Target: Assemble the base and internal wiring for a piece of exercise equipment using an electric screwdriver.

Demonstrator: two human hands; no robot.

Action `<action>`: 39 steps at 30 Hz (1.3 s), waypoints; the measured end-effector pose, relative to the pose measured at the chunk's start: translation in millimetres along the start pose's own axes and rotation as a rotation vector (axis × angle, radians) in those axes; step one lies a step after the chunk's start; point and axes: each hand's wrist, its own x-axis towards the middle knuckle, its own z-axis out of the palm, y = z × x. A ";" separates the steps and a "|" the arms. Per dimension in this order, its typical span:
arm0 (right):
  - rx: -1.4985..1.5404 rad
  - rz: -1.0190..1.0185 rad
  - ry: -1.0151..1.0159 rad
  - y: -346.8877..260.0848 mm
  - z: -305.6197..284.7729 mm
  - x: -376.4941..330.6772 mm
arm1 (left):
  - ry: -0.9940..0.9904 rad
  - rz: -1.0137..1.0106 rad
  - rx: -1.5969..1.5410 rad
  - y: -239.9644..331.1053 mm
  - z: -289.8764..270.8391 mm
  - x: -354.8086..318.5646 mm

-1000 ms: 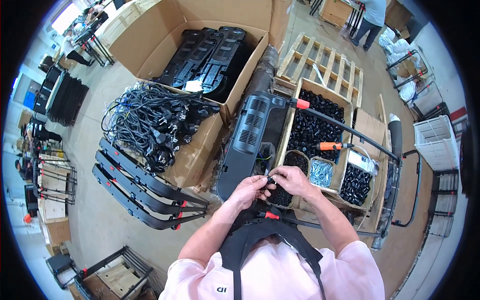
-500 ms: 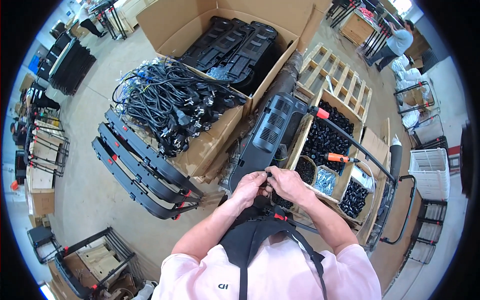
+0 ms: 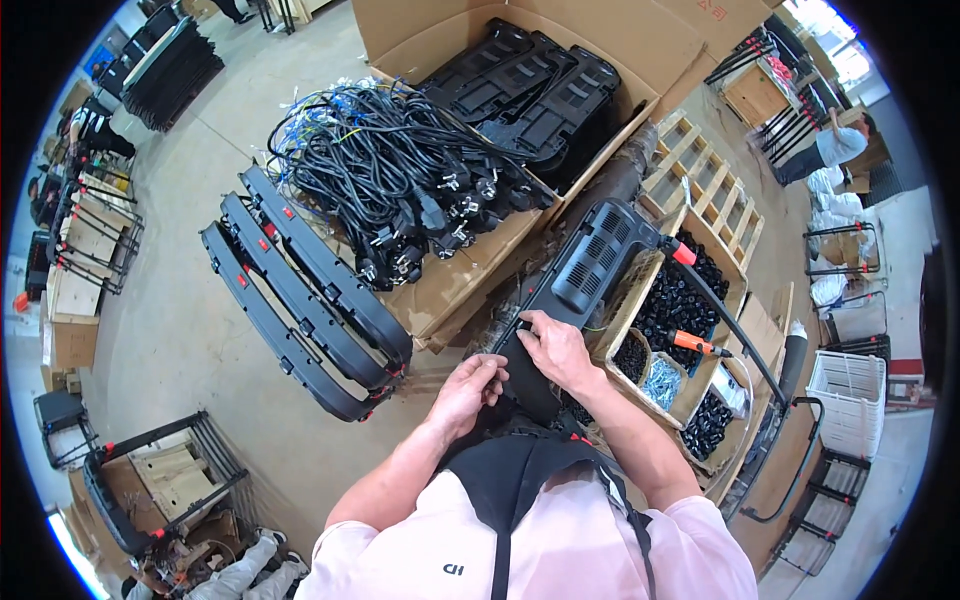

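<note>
In front of me lies a long black plastic cover (image 3: 590,275) with slotted vents and a raised middle. My right hand (image 3: 560,352) reaches over its near part, thumb and forefinger bent together at the cover's left edge. Anything small between those fingertips is hidden. Beside it, to the left and apart from the cover, my left hand (image 3: 470,392) is closed, fingers curled against the thumb. What it holds, if anything, is too small to make out. A black tube frame (image 3: 725,315) with a red joint runs from the cover's far right corner.
At right stands a wooden parts tray (image 3: 690,400) holding black knobs (image 3: 680,300), silver screws (image 3: 662,382) and an orange power screwdriver (image 3: 700,343). Black power cords (image 3: 390,165) lie heaped before a large carton (image 3: 440,30) of black covers. Curved black frames (image 3: 300,300) stand left.
My hands have moved apart. The right one has gone forward to the cover's left edge; the left has drawn back to the left. The view has shifted.
</note>
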 end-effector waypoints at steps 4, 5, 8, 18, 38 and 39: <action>-0.038 -0.002 -0.021 -0.5 5.5 3.1 | -0.007 0.031 -0.017 3.8 -6.0 -1.1; -0.039 0.009 -0.030 -1.4 4.7 3.3 | -0.010 0.031 -0.016 6.9 -5.1 -1.5; -0.020 0.099 -0.047 -13.5 -1.7 4.0 | -0.049 0.040 -0.033 11.8 -4.9 0.7; -0.144 -0.080 -0.036 -4.8 -5.6 -3.4 | -0.050 0.080 0.107 18.7 4.1 22.2; 0.351 0.302 -0.108 -0.3 -74.0 -7.5 | -0.312 -0.031 0.138 20.6 66.3 55.4; 0.353 0.304 -0.108 0.5 -76.1 -7.5 | -0.315 -0.044 0.149 20.8 67.9 55.8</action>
